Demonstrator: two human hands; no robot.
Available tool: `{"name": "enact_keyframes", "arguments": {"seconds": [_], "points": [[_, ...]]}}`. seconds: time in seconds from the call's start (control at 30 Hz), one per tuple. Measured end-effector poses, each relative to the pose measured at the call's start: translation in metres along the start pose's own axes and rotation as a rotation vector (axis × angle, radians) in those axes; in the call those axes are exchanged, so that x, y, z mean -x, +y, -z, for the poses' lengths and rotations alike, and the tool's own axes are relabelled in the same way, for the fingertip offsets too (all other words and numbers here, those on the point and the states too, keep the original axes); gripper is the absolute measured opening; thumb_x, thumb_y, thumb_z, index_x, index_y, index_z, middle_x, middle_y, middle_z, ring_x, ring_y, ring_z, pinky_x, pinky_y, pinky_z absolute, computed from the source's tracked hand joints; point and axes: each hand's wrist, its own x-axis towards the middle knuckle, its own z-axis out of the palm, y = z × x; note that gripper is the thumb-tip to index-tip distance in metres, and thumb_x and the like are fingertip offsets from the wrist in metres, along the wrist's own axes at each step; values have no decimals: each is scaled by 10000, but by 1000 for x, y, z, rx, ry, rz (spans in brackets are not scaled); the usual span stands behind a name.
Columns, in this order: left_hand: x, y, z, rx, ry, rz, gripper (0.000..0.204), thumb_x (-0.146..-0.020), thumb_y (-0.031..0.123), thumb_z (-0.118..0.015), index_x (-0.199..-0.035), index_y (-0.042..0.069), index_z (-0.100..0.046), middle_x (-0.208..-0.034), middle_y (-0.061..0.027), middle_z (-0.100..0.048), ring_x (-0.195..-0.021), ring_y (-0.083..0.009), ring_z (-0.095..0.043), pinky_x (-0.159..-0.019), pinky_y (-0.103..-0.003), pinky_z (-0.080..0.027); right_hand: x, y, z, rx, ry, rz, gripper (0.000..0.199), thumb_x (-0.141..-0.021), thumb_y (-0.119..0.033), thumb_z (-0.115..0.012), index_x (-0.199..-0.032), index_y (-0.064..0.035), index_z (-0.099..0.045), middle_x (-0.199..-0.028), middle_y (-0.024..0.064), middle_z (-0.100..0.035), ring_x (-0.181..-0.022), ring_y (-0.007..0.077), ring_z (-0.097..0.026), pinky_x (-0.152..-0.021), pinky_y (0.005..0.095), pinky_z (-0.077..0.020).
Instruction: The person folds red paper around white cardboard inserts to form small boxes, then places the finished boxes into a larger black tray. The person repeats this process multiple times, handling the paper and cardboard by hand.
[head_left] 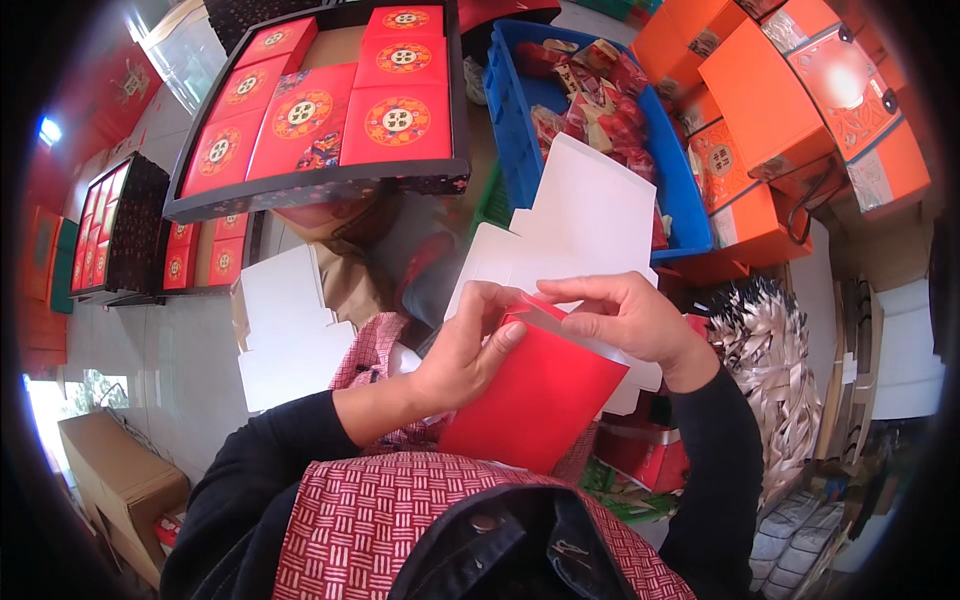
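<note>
A red cardboard box point(540, 395) stands tilted in front of my chest, its upper end unclosed and the white inside showing along the right edge. My left hand point(468, 352) grips its upper left corner, thumb on the red face and fingers bent behind the edge. At the upper right my right hand point(632, 318) holds the rim between thumb and fingers, its index finger reaching over the top flap. Flat white die-cut card blanks point(570, 220) lie just beyond the box. Another white blank point(285, 330) is to the left.
A black tray point(310, 190) of red printed boxes stands far left, with more boxed sets point(110, 230) behind. A blue crate point(600, 105) holds red packets. Orange boxes point(760, 105) are stacked far right, above a bundle of beige ribbons point(765, 370). A brown carton point(120, 480) sits lower left.
</note>
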Motion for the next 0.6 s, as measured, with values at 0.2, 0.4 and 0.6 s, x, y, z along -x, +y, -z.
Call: {"name": "enact_keyframes", "arguments": {"seconds": [0.2, 0.4, 0.6], "points": [[4, -4, -1, -50, 4, 9, 330, -979, 159, -528, -1187, -27, -351, -1142, -207, -544, -1091, -265, -577, -954, -350, -456, 1, 1, -13, 425, 112, 227, 298, -857, -74, -661, -1150, -21, -666, -1001, 154, -705, -882, 175, -681, -774, 271, -533], [3, -3, -3, -141, -17, -49, 457, -965, 165, -551, -1284, -15, -277, -1209, -228, -500, -1147, -295, -533, -978, -379, -430, 1, 2, -15, 540, 169, 326, 261, -826, -42, -674, -1086, -33, -700, -969, 150, -703, -861, 215, -685, -751, 283, -537], [5, 1, -1, -275, -22, -116, 540, -950, 177, -573, -1354, -8, -266, -1201, -231, -504, -1115, -340, -547, -968, -390, -436, -1, -1, -21, 533, 205, 283, 206, -812, -19, -690, -1015, -20, -726, -879, 67, -670, -790, 148, -635, -696, 243, -488]]}}
